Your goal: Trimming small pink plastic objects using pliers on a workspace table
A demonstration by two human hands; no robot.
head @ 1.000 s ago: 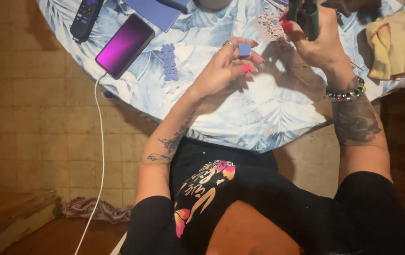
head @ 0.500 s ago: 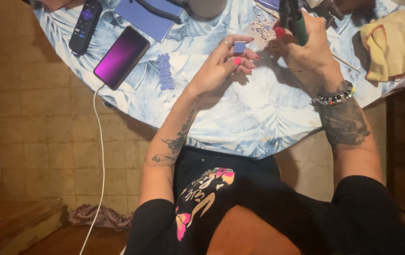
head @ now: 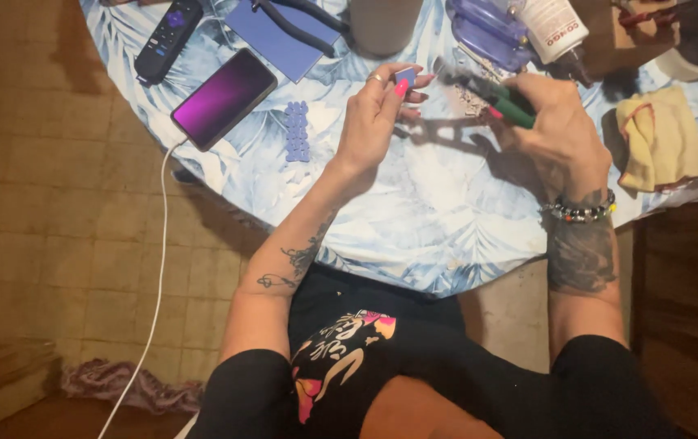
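Black cloth with a bright print covers the person's lap at the bottom of the view, and both forearms reach up from it over a round table (head: 414,244) draped in a pale blue leaf-patterned cover. The left hand (head: 373,122) is raised above the cover, its fingertips pinching a small purple-blue block (head: 405,76) at the top. Just beside it, the right hand (head: 556,134), with a beaded bracelet (head: 581,213) at the wrist, is closed round a green-and-black tool (head: 499,99) whose tip points toward the block. A stack of small blue pieces (head: 297,130) lies left of the left hand, near a phone (head: 224,98) with a glowing purple screen and a white cable. A folded yellow cloth (head: 658,136) lies right. Farther off are a black remote (head: 168,39), pliers (head: 300,20) on a blue sheet, and a white bottle (head: 552,28).
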